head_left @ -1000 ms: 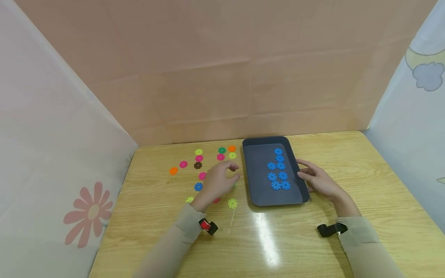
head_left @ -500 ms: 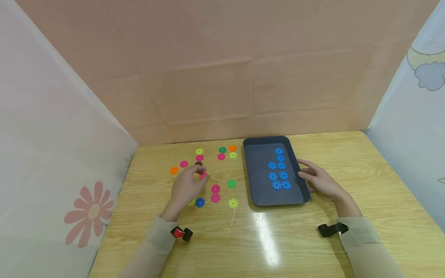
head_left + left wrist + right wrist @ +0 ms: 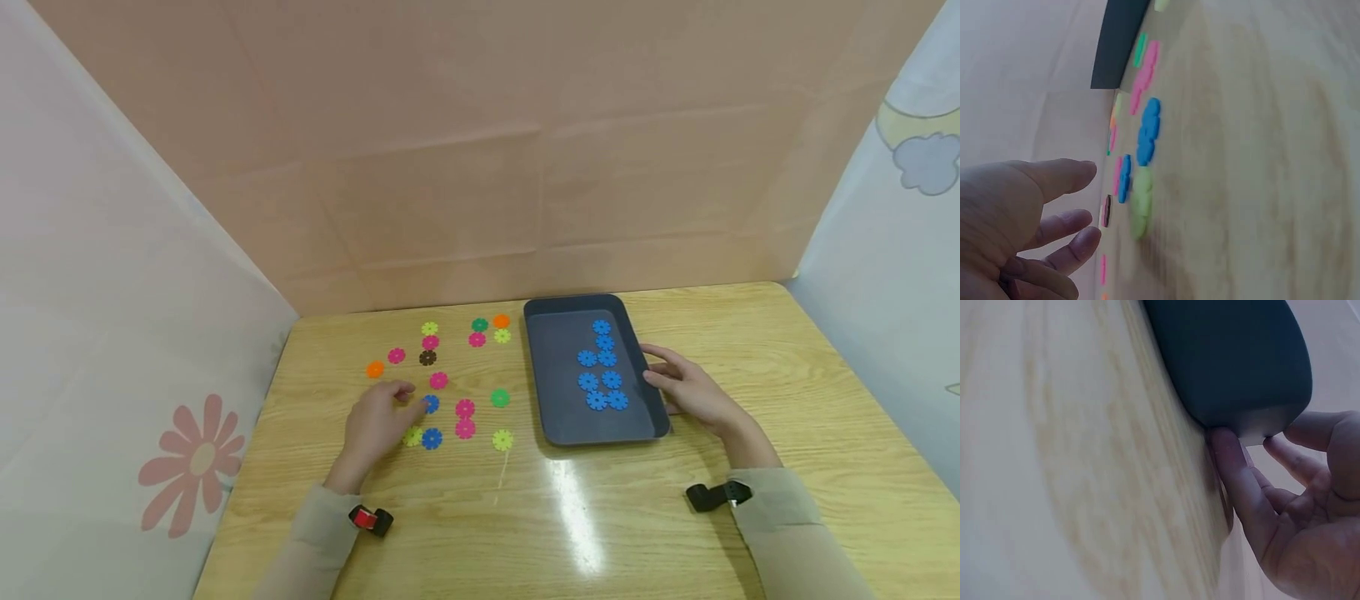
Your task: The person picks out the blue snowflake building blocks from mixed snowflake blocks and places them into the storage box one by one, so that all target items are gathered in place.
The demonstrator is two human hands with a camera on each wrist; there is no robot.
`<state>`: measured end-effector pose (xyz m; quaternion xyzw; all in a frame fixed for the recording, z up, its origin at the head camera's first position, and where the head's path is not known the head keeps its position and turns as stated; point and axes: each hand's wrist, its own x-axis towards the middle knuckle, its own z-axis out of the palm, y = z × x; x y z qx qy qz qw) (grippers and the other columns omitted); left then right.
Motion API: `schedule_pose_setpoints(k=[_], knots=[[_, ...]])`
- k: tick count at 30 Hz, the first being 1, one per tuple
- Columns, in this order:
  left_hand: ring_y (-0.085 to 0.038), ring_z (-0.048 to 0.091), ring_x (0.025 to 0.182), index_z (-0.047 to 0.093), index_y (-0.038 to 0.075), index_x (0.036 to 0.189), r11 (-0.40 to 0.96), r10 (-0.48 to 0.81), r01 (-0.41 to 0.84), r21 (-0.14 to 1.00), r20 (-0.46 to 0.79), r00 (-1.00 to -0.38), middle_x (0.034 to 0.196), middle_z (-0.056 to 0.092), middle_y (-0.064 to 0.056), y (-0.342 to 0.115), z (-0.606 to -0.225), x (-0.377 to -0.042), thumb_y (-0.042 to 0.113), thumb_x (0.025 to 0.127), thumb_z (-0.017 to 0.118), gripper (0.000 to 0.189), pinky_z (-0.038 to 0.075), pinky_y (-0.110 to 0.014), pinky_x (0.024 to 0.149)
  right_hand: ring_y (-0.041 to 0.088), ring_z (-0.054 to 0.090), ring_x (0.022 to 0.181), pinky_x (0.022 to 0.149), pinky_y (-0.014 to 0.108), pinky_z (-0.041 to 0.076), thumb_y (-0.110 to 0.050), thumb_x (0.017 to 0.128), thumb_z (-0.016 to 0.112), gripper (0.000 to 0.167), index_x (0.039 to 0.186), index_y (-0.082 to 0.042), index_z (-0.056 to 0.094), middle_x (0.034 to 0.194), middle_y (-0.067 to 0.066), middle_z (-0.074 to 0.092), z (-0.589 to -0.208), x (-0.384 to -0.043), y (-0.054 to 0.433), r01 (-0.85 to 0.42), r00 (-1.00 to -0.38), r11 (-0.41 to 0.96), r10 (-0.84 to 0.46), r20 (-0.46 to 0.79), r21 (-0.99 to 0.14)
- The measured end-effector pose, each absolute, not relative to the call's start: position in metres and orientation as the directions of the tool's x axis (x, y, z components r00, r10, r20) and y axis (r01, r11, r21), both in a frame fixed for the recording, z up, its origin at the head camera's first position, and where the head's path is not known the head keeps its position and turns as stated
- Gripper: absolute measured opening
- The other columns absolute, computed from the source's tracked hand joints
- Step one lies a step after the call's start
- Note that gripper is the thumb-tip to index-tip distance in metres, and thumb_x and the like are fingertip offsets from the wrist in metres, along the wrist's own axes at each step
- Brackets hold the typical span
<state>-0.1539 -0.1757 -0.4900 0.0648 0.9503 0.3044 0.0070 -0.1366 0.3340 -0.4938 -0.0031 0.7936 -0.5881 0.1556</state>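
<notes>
My left hand (image 3: 380, 422) hovers over the left side of the table, its thumb and fingers apart with nothing between them. The thumb tip overlaps a blue flower-shaped disc (image 3: 431, 403) in the head view. A second blue disc (image 3: 1149, 132) lies nearer the front edge, touching or close beside a yellow-green disc (image 3: 1142, 201). At the right edge of a dark grey tray (image 3: 553, 417), my right hand (image 3: 693, 394) holds the rim and side wall between thumb and fingers. Several blue discs (image 3: 607, 357) lie flat inside the tray, mostly in its right half.
Pink (image 3: 465, 408), orange (image 3: 375, 369), green (image 3: 500, 398) and brown (image 3: 427, 357) discs are scattered left of the tray on the wooden table (image 3: 795, 375). A pinkish-brown cloth wall (image 3: 450, 208) rises behind the table; pale sheets (image 3: 112, 250) flank it.
My left hand has moved left from beside the tray, past the pink discs, and down toward the blue discs. The right hand and tray have stayed in place.
</notes>
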Motion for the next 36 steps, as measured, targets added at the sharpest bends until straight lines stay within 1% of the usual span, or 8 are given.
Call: schedule_pose_setpoints(k=[4, 10, 17, 26, 30, 36], knots=[[-0.022, 0.066, 0.090, 0.076, 0.007, 0.118, 0.814, 0.137, 0.132, 0.565, 0.035, -0.990, 0.103, 0.072, -0.004, -0.178, -0.494, -0.152, 0.038, 0.087, 0.085, 0.045, 0.053, -0.039, 0.070, 0.046, 0.059, 0.120, 0.078, 0.047, 0.061, -0.026, 0.111, 0.052, 0.064, 0.166, -0.014, 0.021, 0.151, 0.038, 0.036, -0.494, -0.136, 0.333, 0.179, -0.951, 0.312, -0.187, -0.245, -0.933], [-0.026, 0.067, 0.096, 0.076, 0.007, 0.115, 0.824, 0.155, 0.149, 0.546, 0.036, -0.987, 0.105, 0.072, -0.005, -0.180, -0.496, -0.151, 0.035, 0.085, 0.087, 0.042, 0.055, -0.044, 0.077, 0.047, 0.058, 0.121, 0.079, 0.048, 0.061, -0.026, 0.111, 0.052, 0.064, 0.166, -0.015, 0.021, 0.151, 0.038, 0.036, -0.494, -0.137, 0.334, 0.173, -0.951, 0.307, -0.193, -0.240, -0.936], [-0.025, 0.067, 0.097, 0.077, 0.009, 0.112, 0.827, 0.151, 0.145, 0.543, 0.034, -0.988, 0.106, 0.071, -0.004, -0.180, -0.500, -0.151, 0.035, 0.087, 0.085, 0.037, 0.054, -0.046, 0.080, 0.041, 0.064, 0.115, 0.078, 0.048, 0.061, -0.025, 0.111, 0.051, 0.064, 0.166, -0.013, 0.021, 0.149, 0.039, 0.038, -0.495, -0.138, 0.334, 0.175, -0.952, 0.296, -0.192, -0.238, -0.939], [-0.025, 0.066, 0.101, 0.078, 0.011, 0.110, 0.828, 0.154, 0.135, 0.545, 0.010, -0.988, 0.109, 0.071, -0.003, -0.182, -0.500, -0.152, 0.036, 0.087, 0.085, 0.035, 0.054, -0.047, 0.084, 0.039, 0.065, 0.112, 0.077, 0.048, 0.062, -0.025, 0.111, 0.052, 0.064, 0.166, -0.014, 0.022, 0.147, 0.038, 0.040, -0.497, -0.138, 0.334, 0.177, -0.951, 0.289, -0.195, -0.239, -0.941], [-0.025, 0.066, 0.101, 0.078, 0.012, 0.111, 0.828, 0.154, 0.129, 0.545, 0.000, -0.988, 0.109, 0.070, -0.003, -0.181, -0.501, -0.153, 0.038, 0.086, 0.085, 0.037, 0.054, -0.047, 0.084, 0.039, 0.065, 0.112, 0.077, 0.048, 0.062, -0.025, 0.111, 0.052, 0.064, 0.166, -0.013, 0.022, 0.148, 0.038, 0.039, -0.496, -0.138, 0.334, 0.174, -0.953, 0.289, -0.193, -0.235, -0.942], [-0.024, 0.067, 0.099, 0.078, 0.012, 0.110, 0.830, 0.165, 0.143, 0.538, 0.008, -0.986, 0.107, 0.069, -0.002, -0.180, -0.502, -0.155, 0.040, 0.086, 0.085, 0.037, 0.055, -0.045, 0.081, 0.040, 0.065, 0.112, 0.077, 0.048, 0.062, -0.024, 0.111, 0.051, 0.063, 0.166, -0.012, 0.022, 0.149, 0.039, 0.038, -0.495, -0.137, 0.334, 0.165, -0.955, 0.293, -0.192, -0.227, -0.942]])
